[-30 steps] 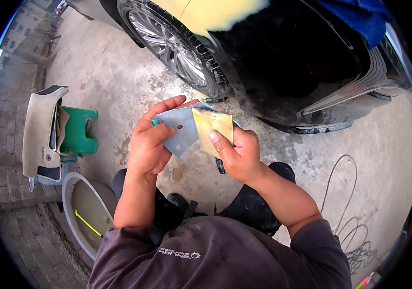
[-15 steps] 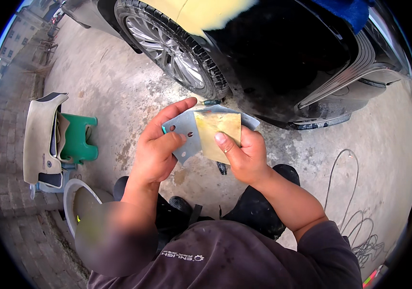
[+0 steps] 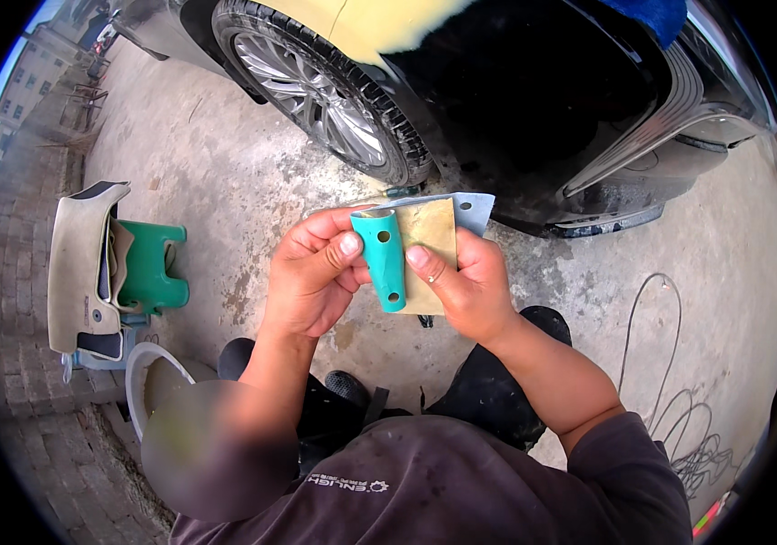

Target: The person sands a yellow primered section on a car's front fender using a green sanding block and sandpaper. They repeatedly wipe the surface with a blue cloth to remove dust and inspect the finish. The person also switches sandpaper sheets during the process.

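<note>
In front of me, my two hands hold a perforated sandpaper sheet, green on one face and grey on the other, against a flat tan pad (image 3: 429, 254). My left hand (image 3: 306, 277) is closed on the sheet's folded flap (image 3: 386, 272), its thumb pressing the green side that laps over the pad's left edge. My right hand (image 3: 475, 291) grips pad and sheet together, thumb flat on the tan face and fingers behind. The sheet's grey part (image 3: 475, 211) sticks out past the pad at the upper right.
A car wheel (image 3: 316, 95) and a black bumper (image 3: 534, 118) with a yellowish patched panel (image 3: 379, 23) stand ahead. At left are a green stool (image 3: 157, 263), a beige mat-like piece (image 3: 79, 272) and a bucket (image 3: 138, 381). A thin cable (image 3: 624, 354) lies coiled at right.
My left hand has folded the left part of the sheet over the pad, so its green face now shows in place of the grey. The right hand keeps its grip.
</note>
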Demonstrator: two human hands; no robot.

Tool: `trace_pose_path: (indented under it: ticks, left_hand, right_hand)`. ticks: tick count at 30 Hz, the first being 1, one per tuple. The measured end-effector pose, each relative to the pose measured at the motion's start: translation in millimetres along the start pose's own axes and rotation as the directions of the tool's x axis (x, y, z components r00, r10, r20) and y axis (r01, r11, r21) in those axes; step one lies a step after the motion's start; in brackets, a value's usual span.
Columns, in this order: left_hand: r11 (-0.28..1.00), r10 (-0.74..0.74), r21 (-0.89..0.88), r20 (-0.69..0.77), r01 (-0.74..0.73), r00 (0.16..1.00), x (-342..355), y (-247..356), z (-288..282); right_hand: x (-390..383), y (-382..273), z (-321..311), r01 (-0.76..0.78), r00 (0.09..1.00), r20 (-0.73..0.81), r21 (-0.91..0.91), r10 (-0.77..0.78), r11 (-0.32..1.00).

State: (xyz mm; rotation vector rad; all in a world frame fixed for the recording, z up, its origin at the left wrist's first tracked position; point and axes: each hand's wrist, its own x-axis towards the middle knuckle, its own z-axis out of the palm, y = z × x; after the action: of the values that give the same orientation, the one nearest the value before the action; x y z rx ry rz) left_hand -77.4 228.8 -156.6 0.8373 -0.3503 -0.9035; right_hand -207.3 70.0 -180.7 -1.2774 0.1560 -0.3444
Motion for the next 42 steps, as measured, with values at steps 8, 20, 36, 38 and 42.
trace_pose_path:
  ticks: [8,20,36,38,42]
  left_hand:
    - [0.977,0.098,0.202,-0.160,-0.064,0.982,-1.4,-9.8,5.5]
    - [0.865,0.250,0.484,-0.191,-0.130,0.949,4.0,9.1,15.4]
    - [0.627,-0.173,0.778,0.095,0.036,0.980,67.2,-4.1,-30.0]
    - [0.619,-0.237,0.772,0.009,0.144,0.971,71.3,-6.2,-32.5]
    - [0.708,-0.328,0.668,0.027,0.227,0.944,68.7,24.5,-28.9]
  right_hand:
    - [-3.2,4.7,11.1,0.098,0.995,-0.002,-0.118,-0.099,0.988]
    - [8.1,1.9,-33.5,-0.002,0.998,-0.052,0.342,0.021,0.940]
    - [20.7,17.1,-23.9,-0.205,0.979,-0.102,-0.381,0.179,0.901]
    - [29.5,17.0,-32.3,-0.362,0.926,-0.031,-0.348,0.375,0.865]
    - [25.0,19.8,-47.5,-0.496,0.868,0.197,0.365,0.455,0.787]
